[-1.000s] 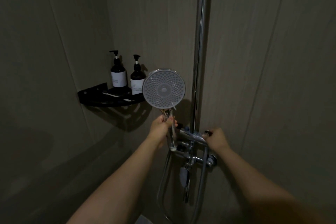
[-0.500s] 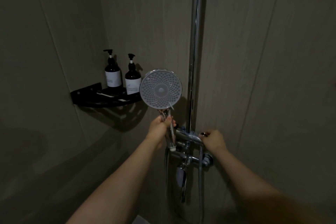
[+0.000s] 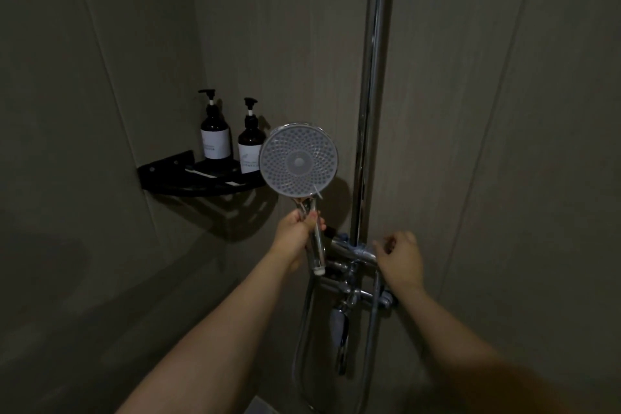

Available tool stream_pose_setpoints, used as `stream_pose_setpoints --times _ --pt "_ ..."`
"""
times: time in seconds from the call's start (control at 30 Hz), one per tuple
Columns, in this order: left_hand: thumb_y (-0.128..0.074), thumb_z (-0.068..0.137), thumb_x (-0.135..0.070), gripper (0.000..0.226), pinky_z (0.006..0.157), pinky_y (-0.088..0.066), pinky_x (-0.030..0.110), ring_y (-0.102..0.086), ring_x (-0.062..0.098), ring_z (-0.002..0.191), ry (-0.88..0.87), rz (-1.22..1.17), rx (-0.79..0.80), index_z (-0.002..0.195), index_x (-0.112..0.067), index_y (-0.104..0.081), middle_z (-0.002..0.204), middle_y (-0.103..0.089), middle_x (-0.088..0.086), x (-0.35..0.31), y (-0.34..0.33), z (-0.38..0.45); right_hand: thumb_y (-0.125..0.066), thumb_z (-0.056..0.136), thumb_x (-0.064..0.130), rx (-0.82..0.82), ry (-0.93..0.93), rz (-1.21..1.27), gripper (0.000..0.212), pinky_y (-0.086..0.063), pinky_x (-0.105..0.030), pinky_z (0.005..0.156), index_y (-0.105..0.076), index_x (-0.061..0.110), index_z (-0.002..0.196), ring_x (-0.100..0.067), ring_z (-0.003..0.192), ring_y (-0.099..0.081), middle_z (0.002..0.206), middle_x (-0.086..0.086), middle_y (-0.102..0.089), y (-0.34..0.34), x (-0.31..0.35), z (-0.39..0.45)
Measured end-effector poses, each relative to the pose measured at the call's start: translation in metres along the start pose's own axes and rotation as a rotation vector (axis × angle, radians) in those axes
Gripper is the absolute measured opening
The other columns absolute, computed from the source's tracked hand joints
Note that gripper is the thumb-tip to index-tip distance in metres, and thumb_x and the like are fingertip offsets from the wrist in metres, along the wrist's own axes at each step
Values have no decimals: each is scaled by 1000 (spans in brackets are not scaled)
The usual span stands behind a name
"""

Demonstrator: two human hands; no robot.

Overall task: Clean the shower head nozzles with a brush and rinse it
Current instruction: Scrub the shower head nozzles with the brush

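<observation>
A round grey shower head with rings of nozzles faces me, upright on its chrome handle. My left hand is closed around the upper part of that handle. Its hose loops down below. My right hand curls over the right end of the chrome mixer valve, covering the knob there. No water shows at the nozzles. A thin white brush lies on the black corner shelf, apart from both hands.
A chrome riser pipe runs straight up from the valve. Two dark pump bottles stand on the shelf, just left of and behind the shower head. A spout hangs under the valve. Tiled walls close in on the left and ahead.
The shower head stays upright in my left hand. My right hand stays at the valve's right end, its fingers shifted slightly upward over the knob.
</observation>
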State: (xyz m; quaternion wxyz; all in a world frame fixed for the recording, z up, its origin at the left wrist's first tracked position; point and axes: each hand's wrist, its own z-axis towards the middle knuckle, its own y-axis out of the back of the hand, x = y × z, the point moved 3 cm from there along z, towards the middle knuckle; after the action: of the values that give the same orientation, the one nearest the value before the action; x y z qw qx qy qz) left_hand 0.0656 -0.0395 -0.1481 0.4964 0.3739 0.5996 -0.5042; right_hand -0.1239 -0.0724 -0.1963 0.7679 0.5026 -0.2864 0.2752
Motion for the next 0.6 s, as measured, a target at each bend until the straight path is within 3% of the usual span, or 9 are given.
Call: stream_pose_setpoints --times 0.1,0.2,0.33,0.4,0.5,0.6 --pt "-45 95 -9 16 73 -48 23 -58 13 74 -12 -2 -5 83 -13 -56 78 -58 4 -6 9 3 -60 87 17 -90 131 52 12 -32 -23 57 -59 9 78 -17 67 -45 76 0 -45 8 36 -2" --pt "-46 95 -7 18 75 -47 24 -57 13 71 -51 14 -35 81 -13 -55 77 -58 5 -14 24 5 -60 87 14 -58 297 83 15 -28 -20 51 -61 6 74 -15 61 -43 69 0 -47 1 78 -3" --pt "-46 94 -5 21 69 -48 19 -60 2 56 -116 51 -107 76 -13 -54 73 -57 6 -28 56 2 -53 92 21 2 508 8 22 -40 -33 59 -63 3 84 -34 72 -61 79 -19 -67 -26 144 -12" --pt "-45 95 -5 22 75 -46 26 -59 9 63 -141 48 -153 76 -12 -53 73 -57 6 -40 77 -1 -51 93 21 29 534 82 22 -39 -36 59 -61 2 88 -37 73 -62 81 -22 -68 -40 177 -14" --pt "-45 95 -8 22 77 -45 28 -56 16 73 -168 82 -240 75 -12 -53 73 -58 6 -61 116 -5 -50 93 24 92 514 176 23 -32 -31 57 -58 3 89 -33 70 -58 79 -20 -65 -61 224 -6" --pt "-45 95 -7 26 77 -45 31 -55 18 73 -204 86 -341 72 -11 -53 71 -59 6 -76 161 -9 -52 91 27 182 527 81 25 -41 -32 64 -63 5 95 -35 87 -62 93 -20 -68 -87 267 11"
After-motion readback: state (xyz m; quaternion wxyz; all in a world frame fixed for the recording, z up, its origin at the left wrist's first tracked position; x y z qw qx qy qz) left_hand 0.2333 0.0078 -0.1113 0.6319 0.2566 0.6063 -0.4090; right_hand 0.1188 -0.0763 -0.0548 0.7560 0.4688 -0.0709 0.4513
